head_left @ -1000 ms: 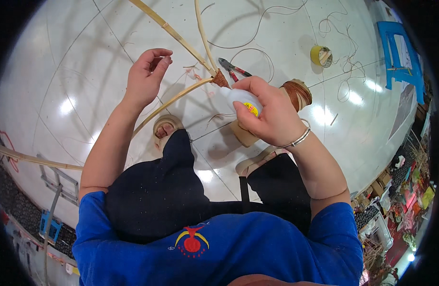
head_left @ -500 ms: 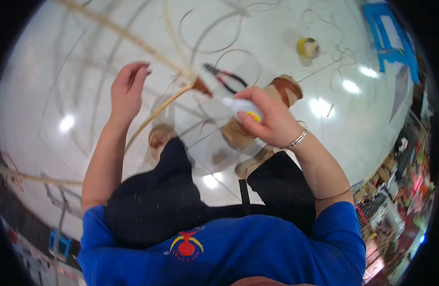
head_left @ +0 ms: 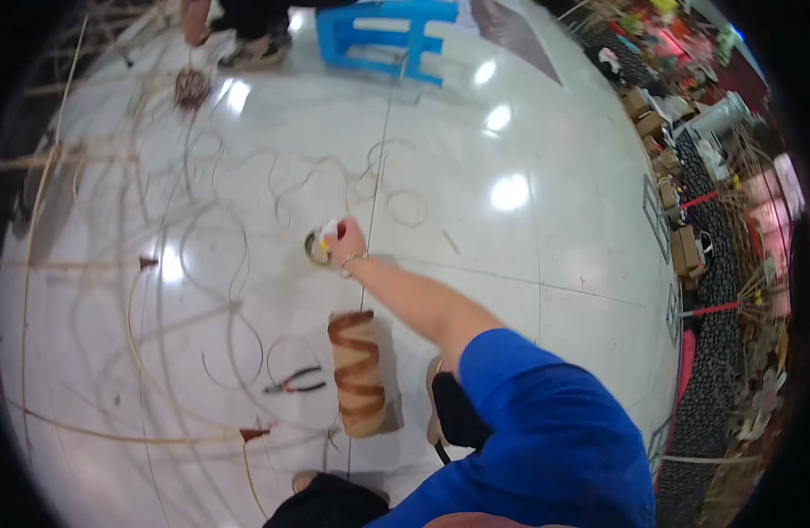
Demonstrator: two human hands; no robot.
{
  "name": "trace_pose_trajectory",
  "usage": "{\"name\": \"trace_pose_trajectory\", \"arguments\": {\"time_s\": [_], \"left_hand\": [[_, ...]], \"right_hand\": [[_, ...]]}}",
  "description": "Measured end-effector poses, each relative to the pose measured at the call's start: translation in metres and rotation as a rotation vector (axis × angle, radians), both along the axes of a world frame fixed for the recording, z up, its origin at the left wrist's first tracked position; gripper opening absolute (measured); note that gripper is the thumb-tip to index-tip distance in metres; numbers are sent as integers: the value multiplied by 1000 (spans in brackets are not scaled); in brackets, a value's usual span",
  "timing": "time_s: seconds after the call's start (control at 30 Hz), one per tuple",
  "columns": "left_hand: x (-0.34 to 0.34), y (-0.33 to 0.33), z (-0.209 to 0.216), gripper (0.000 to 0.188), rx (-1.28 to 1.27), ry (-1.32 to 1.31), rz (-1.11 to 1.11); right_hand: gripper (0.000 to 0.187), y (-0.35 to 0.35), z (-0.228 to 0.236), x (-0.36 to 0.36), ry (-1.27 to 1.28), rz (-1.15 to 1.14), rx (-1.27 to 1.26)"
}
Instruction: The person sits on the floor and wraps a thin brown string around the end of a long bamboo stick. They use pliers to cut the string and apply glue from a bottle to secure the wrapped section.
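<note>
My right hand (head_left: 349, 245) reaches far forward over the white floor, its fingers closed round a small white bottle (head_left: 330, 231) with a yellow patch. A roll of tape (head_left: 313, 250) is right beside the bottle, partly covered by it; whether they touch I cannot tell. Nearer to me lies a beige cylinder with a brown zigzag band (head_left: 357, 374). Pliers with red and black handles (head_left: 296, 382) rest to its left. A thin bamboo strip joint wrapped in brown (head_left: 254, 434) is at the lower left. My left hand is out of view.
Loose thin wire (head_left: 286, 189) curls over the floor ahead. A blue plastic stool (head_left: 387, 35) stands at the far side, with another person's shoe (head_left: 255, 57) to its left. A reddish-brown bundle (head_left: 192, 88) lies near it. Boxes (head_left: 685, 251) and clutter line the right.
My view has swung to the right. My right hand has carried the bottle from the wrapped bamboo joint out to the tape roll. My left hand has gone out of view.
</note>
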State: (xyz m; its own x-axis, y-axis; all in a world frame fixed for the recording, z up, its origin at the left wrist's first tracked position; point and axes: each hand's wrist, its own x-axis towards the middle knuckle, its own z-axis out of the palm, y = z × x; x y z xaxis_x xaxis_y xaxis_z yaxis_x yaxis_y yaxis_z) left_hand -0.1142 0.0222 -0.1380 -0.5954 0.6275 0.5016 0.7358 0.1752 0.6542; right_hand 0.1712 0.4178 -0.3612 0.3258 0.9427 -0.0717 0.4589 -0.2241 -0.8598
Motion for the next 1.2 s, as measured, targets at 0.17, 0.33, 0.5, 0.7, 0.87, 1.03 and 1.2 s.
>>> {"name": "trace_pose_trajectory", "arguments": {"time_s": [0.17, 0.33, 0.5, 0.7, 0.87, 1.03, 1.2], "left_hand": [[27, 2, 25, 20, -97, 161, -35], [39, -33, 60, 20, -215, 214, 23], [58, -69, 95, 21, -363, 251, 64], [69, -140, 113, 20, -547, -62, 91], [87, -104, 137, 13, -622, -211, 176], [116, -137, 148, 13, -629, -297, 202], [148, -144, 156, 16, -671, -363, 278]], "right_hand": [[30, -3, -34, -3, -44, -90, -105], [47, 12, -24, -4, -18, -46, -73], [38, 8, -43, -3, -358, 6, -89], [71, 24, -85, 33, -347, 111, -159], [90, 7, -64, 23, -96, 492, -123], [98, 13, -71, -10, -208, 522, -69], [95, 18, -88, -7, -290, 686, -49]]}}
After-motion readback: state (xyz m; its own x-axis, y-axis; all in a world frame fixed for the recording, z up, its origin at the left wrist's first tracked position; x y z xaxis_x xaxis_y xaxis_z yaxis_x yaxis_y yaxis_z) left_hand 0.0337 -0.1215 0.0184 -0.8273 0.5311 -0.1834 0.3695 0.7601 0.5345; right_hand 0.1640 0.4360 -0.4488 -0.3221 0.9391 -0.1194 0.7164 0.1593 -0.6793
